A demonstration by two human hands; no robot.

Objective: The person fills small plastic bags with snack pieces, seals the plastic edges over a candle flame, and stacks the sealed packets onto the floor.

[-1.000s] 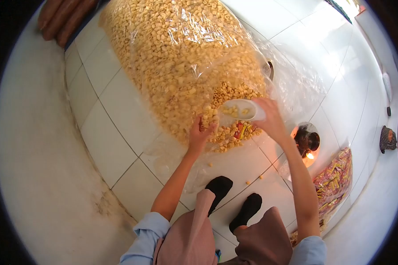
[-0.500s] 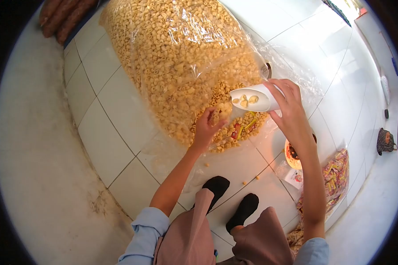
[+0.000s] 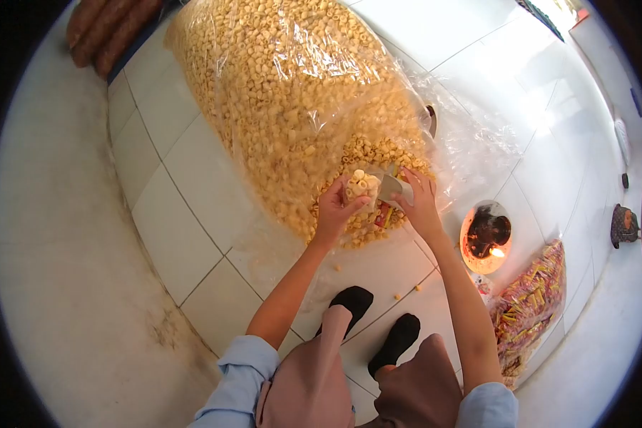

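Note:
My left hand [image 3: 334, 208] is closed around a small clear plastic bag [image 3: 362, 184] filled with yellow ring-shaped snack pieces. Close beside it, my right hand [image 3: 422, 205] grips a white scoop [image 3: 395, 188], its end turned toward the small bag; whether the two touch I cannot tell. Both hands are over the open mouth of a very large clear bag [image 3: 285, 93] full of the same snacks. A red and yellow packet [image 3: 383, 214] lies among the loose snacks just below the scoop.
To the right, a small flame burns on a plate [image 3: 466, 251] with a dark, sooty middle. Below it lies a clear bag of colourful packets [image 3: 531, 303]. Long brown bundles [image 3: 110, 36] rest at the upper left. A few snack pieces [image 3: 397, 296] are scattered on the tiled floor near my feet.
My right hand has moved down and left with the scoop, which has turned and come close beside the small bag. The plate with the flame is now uncovered by my arm.

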